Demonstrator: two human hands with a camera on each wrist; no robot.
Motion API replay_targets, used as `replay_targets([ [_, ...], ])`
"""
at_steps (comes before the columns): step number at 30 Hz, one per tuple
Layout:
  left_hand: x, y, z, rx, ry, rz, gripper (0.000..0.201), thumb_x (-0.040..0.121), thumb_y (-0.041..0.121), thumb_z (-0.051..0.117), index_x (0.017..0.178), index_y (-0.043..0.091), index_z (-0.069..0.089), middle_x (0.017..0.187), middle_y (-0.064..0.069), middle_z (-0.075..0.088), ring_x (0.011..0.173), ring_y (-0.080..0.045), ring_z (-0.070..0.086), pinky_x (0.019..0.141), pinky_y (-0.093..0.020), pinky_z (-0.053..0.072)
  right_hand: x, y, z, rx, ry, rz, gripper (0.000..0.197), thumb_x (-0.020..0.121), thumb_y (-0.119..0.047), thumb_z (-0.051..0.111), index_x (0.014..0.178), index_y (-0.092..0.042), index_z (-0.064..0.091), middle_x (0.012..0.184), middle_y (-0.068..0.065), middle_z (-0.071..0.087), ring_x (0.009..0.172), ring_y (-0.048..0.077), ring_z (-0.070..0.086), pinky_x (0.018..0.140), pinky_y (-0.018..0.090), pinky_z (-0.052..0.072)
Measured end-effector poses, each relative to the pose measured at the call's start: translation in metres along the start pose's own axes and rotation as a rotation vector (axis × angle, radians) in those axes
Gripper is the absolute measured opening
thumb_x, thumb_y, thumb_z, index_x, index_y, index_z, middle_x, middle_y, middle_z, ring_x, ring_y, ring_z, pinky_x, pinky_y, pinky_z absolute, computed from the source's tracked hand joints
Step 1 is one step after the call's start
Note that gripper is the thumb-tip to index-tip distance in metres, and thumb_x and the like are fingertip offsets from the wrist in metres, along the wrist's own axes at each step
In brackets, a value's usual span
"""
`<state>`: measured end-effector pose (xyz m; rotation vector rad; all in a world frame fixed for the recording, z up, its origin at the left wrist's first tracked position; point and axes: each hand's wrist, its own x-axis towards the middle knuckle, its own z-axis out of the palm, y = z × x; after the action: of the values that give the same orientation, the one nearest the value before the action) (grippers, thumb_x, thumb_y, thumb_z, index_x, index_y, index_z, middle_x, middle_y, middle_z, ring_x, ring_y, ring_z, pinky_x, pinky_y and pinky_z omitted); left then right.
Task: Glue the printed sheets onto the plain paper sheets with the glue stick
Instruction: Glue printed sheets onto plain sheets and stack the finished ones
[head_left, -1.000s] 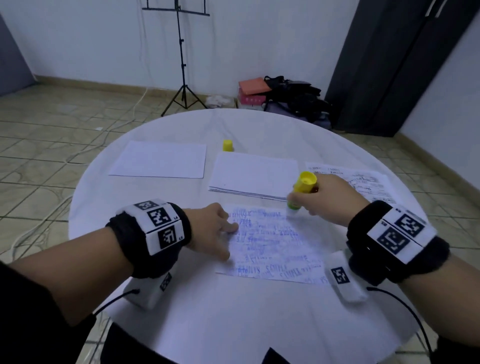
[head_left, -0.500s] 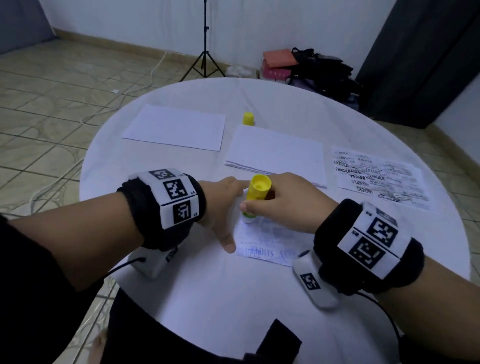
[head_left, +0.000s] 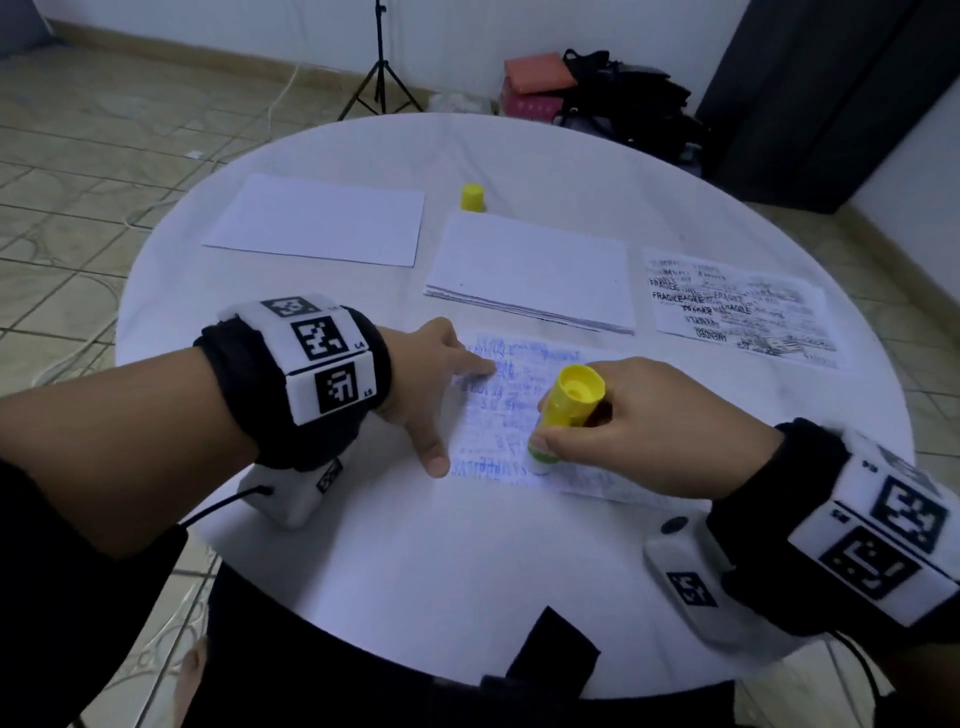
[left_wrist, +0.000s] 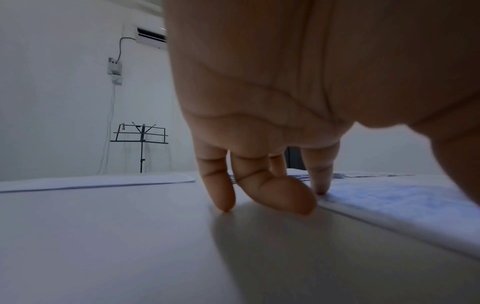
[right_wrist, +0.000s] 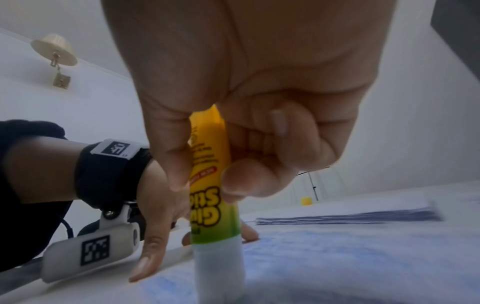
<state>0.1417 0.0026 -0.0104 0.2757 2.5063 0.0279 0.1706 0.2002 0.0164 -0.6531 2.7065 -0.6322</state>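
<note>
Glue stick (head_left: 563, 415) stands nearly upright in the right hand (head_left: 639, 436), whose grip is wrapped around its yellow and green barrel; its long axis runs from the yellow base on top, tilted slightly toward the far edge of the table (head_left: 415, 561), down to the white glue end, which presses on the sheet lying face down (head_left: 509, 410) near the table's front edge. Blue print shows through that sheet. The left hand (head_left: 426, 384) lies with a loose, spread grip holding nothing, fingertips (left_wrist: 301, 205) pressing the sheet's left edge and the table beside it. Farther back a stack of plain paper (head_left: 535, 270) sits at the middle, a single plain sheet (head_left: 317, 218) toward the far left edge, and a sheet printed in black (head_left: 737, 306) near the right edge. The yellow cap (head_left: 472, 197) stands upright just behind the stack. The round table is white. Around it are a beige tiled floor (head_left: 104, 145), white walls, a black music stand (left_wrist: 141, 137), a pile of bags (head_left: 623, 98) against the wall, and a dark door (head_left: 831, 93).
</note>
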Motion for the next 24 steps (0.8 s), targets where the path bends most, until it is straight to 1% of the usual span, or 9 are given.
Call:
replay_targets([
  [1, 0.001, 0.001, -0.001, 0.013, -0.003, -0.003, 0.109, 0.06, 0.049, 0.084, 0.146, 0.041, 0.018, 0.141, 0.004, 0.019, 0.118, -0.025, 0.049, 0.1, -0.039, 0.042, -0.005, 0.005, -0.002, -0.016, 0.007, 0.014, 0.03, 0.077, -0.04, 0.063, 0.081, -0.01, 0.067, 0.087, 0.0, 0.068, 0.081, 0.016, 0.059, 0.079, 0.035, 0.048],
  [4, 0.001, 0.006, -0.002, 0.068, 0.007, -0.04, 0.109, 0.056, 0.053, 0.084, 0.143, 0.046, 0.018, 0.133, 0.008, 0.024, 0.104, -0.026, 0.053, 0.096, -0.038, 0.043, -0.021, 0.023, -0.01, -0.024, 0.022, 0.079, 0.026, 0.077, -0.04, 0.065, 0.079, -0.014, 0.069, 0.09, -0.004, 0.069, 0.084, 0.013, 0.061, 0.082, 0.034, 0.048],
  [7, 0.002, 0.012, -0.004, 0.134, 0.02, -0.075, 0.11, 0.05, 0.058, 0.083, 0.138, 0.051, 0.018, 0.125, 0.012, 0.028, 0.109, -0.029, 0.046, 0.101, -0.042, 0.039, -0.035, 0.037, -0.019, 0.018, 0.032, 0.151, 0.021, 0.072, -0.041, 0.064, 0.075, -0.021, 0.072, 0.092, -0.007, 0.07, 0.088, 0.011, 0.063, 0.084, 0.036, 0.049],
  [10, 0.003, 0.016, -0.007, 0.194, 0.03, -0.071, 0.106, 0.044, 0.062, 0.082, 0.132, 0.051, 0.024, 0.117, 0.013, 0.032, 0.103, -0.024, 0.045, 0.103, -0.041, 0.034, -0.044, 0.046, -0.027, 0.056, 0.015, 0.197, 0.018, 0.067, -0.043, 0.063, 0.072, -0.029, 0.073, 0.09, -0.013, 0.07, 0.086, 0.007, 0.063, 0.083, 0.035, 0.05],
  [13, 0.004, 0.02, -0.01, 0.281, 0.058, -0.053, 0.11, 0.043, 0.066, 0.081, 0.135, 0.046, 0.025, 0.125, 0.008, 0.036, 0.11, -0.02, 0.048, 0.105, -0.038, 0.027, -0.04, 0.056, -0.035, 0.077, 0.024, 0.225, 0.016, 0.07, -0.041, 0.065, 0.071, -0.027, 0.072, 0.088, -0.009, 0.07, 0.076, 0.012, 0.062, 0.078, 0.038, 0.052],
  [16, 0.004, 0.022, -0.011, 0.335, 0.088, -0.047, 0.115, 0.042, 0.068, 0.081, 0.139, 0.045, 0.024, 0.136, 0.007, 0.032, 0.125, -0.018, 0.039, 0.105, -0.037, 0.024, -0.02, 0.073, -0.046, 0.078, 0.169, 0.274, 0.017, 0.078, -0.036, 0.066, 0.076, -0.02, 0.071, 0.091, -0.002, 0.07, 0.065, 0.015, 0.061, 0.074, 0.035, 0.051],
  [18, 0.003, 0.022, -0.012, 0.342, 0.094, -0.043, 0.117, 0.042, 0.067, 0.081, 0.141, 0.044, 0.023, 0.144, 0.008, 0.024, 0.131, -0.018, 0.032, 0.106, -0.037, 0.022, -0.006, 0.082, -0.051, 0.092, 0.252, 0.287, 0.019, 0.08, -0.034, 0.068, 0.08, -0.014, 0.068, 0.086, 0.002, 0.068, 0.061, 0.016, 0.061, 0.068, 0.032, 0.049],
  [21, 0.002, 0.023, -0.012, 0.337, 0.068, -0.035, 0.117, 0.044, 0.066, 0.081, 0.142, 0.042, 0.021, 0.146, 0.013, 0.024, 0.13, -0.016, 0.032, 0.106, -0.036, 0.024, 0.007, 0.084, -0.052, 0.099, 0.248, 0.294, 0.018, 0.081, -0.029, 0.069, 0.08, -0.011, 0.065, 0.076, 0.0, 0.064, 0.059, 0.016, 0.059, 0.059, 0.027, 0.044],
  [24, 0.002, 0.021, -0.012, 0.314, 0.048, -0.033, 0.117, 0.045, 0.066, 0.081, 0.142, 0.043, 0.02, 0.141, 0.019, 0.032, 0.125, -0.014, 0.037, 0.104, -0.035, 0.026, 0.006, 0.079, -0.049, 0.055, 0.211, 0.294, 0.015, 0.079, -0.028, 0.07, 0.077, -0.014, 0.063, 0.073, -0.002, 0.06, 0.065, 0.017, 0.056, 0.06, 0.027, 0.041],
])
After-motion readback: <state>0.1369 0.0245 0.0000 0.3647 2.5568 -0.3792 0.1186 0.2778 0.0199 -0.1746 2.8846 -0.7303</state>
